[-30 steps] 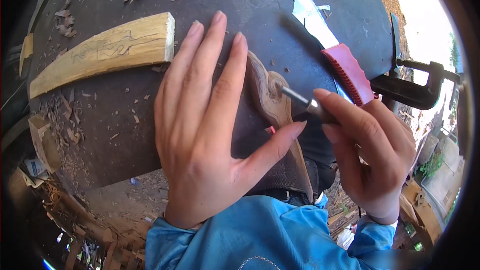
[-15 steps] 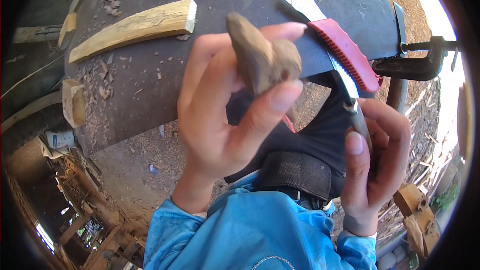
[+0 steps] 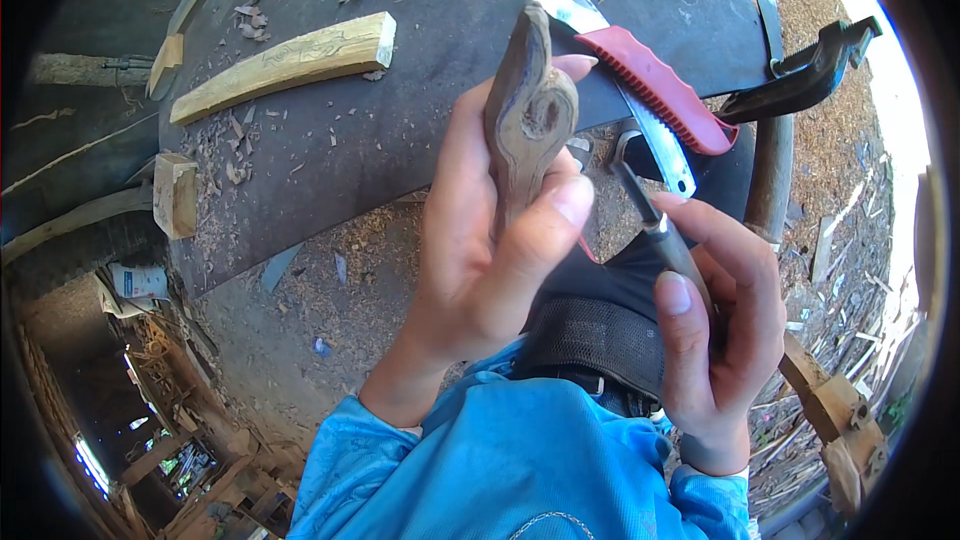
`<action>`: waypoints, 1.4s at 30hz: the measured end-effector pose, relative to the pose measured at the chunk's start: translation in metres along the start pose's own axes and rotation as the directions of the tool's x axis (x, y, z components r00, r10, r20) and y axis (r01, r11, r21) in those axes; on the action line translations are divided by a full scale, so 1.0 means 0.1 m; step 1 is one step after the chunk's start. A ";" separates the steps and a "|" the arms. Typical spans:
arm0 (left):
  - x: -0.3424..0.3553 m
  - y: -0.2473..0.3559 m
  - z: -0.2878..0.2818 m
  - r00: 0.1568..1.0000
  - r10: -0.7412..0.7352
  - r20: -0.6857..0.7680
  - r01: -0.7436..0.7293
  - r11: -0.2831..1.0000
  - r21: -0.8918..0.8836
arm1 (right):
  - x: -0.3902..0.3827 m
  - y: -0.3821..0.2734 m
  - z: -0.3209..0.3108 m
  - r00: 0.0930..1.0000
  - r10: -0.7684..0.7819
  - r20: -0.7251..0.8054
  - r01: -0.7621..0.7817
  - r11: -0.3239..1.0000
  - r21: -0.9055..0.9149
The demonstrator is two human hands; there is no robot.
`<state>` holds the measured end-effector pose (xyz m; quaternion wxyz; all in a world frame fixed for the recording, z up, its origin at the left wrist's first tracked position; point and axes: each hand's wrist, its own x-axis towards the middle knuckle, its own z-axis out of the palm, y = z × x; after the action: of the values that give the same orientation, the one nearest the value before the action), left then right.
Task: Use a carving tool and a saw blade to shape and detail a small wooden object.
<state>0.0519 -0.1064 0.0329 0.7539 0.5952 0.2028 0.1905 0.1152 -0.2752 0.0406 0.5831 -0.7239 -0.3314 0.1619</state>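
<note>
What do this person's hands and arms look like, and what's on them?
The left hand and right hand are both bare, with slim fingers and no gloves, rings or watch showing. The left sleeve and right sleeve are bright blue, loose and wrinkled, with thin whitish edges at the cuffs. The left sleeve sits back from the wrist, leaving some forearm uncovered.

Carved wood (image 3: pixel 520 135) and slim tool (image 3: pixel 672 250), lower ends hidden by the hands (image 3: pixel 475 265).

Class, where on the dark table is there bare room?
Beyond the left hand, the table looks mostly bare between the curved pale wood and the red handle. Crowded: left end, with shavings; right edge, with handle and clamp.
</note>
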 end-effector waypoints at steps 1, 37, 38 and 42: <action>-0.01 0.01 0.00 1.000 -0.003 0.002 0.003 1.000 0.003 | 0.01 0.00 -0.02 0.996 -0.069 0.053 0.072 0.996 -0.055; -0.13 0.03 0.07 0.995 -0.085 -0.060 0.095 0.975 0.202 | 0.09 -0.07 0.05 0.992 -0.121 0.040 0.128 0.953 -0.274; -0.12 0.03 0.09 0.994 -0.094 -0.054 0.104 0.967 0.232 | 0.09 -0.05 0.03 0.993 -0.117 0.031 0.121 0.955 -0.271; -0.10 -0.14 0.01 0.997 0.082 0.009 -0.079 0.911 0.404 | 0.07 -0.09 0.02 0.999 -0.053 0.009 0.054 0.958 -0.283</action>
<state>0.0447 -0.1153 0.0201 0.6054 0.7451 0.2161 0.1778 0.1167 -0.2685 0.0498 0.4774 -0.7905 -0.3710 0.0974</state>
